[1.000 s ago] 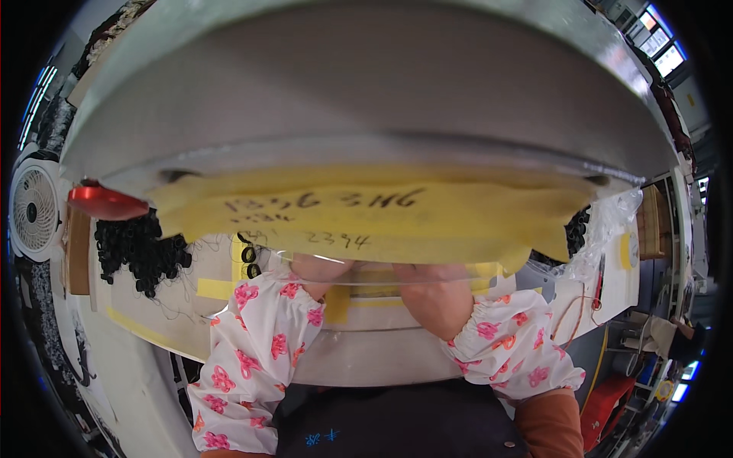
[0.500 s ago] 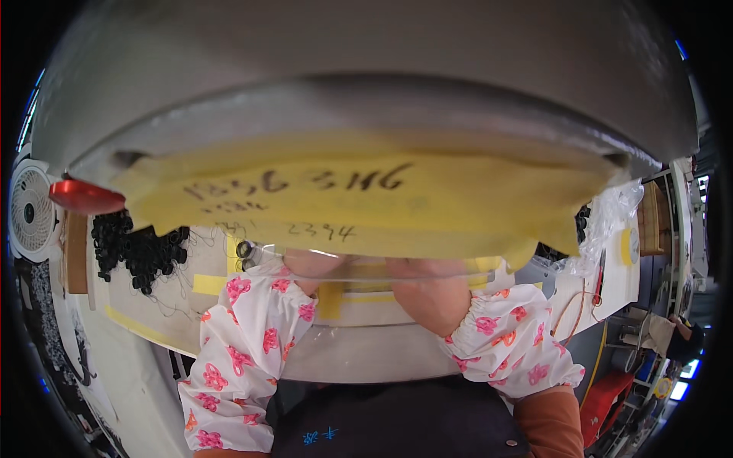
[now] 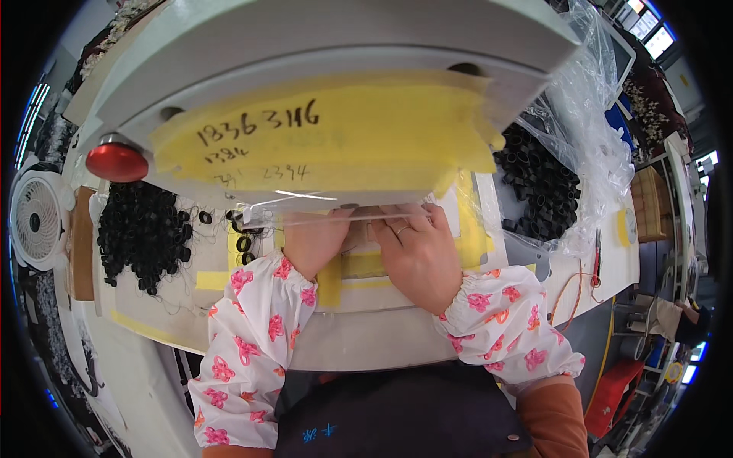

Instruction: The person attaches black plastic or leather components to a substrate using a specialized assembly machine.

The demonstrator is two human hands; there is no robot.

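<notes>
Under the front edge of a pale machine [image 3: 328,42], both hands meet over the worktable. My left hand [image 3: 314,243] reaches in with its fingertips hidden behind the lower edge of a clear plastic guard [image 3: 286,214]. Beside it my right hand [image 3: 421,256], with a ring on one finger, has its fingers bent down and pressed together. Whatever lies between the fingertips is too covered to name. Below the hands is a pale work plate [image 3: 363,265] framed by yellow tape [image 3: 330,286]. Several black rings [image 3: 244,244] lie just left of my left hand.
A heap of black rings with thin threads [image 3: 145,237] covers the table's left; another black heap [image 3: 538,187] lies right, beside clear plastic wrap [image 3: 592,145]. A red knob [image 3: 117,160] juts from the machine. A white fan [image 3: 37,220] stands far left. A wooden box [image 3: 650,206] stands right.
My view has drawn back from the machine's front, so more of the table, both black heaps and my hands show. Both hands stay close together under the guard.
</notes>
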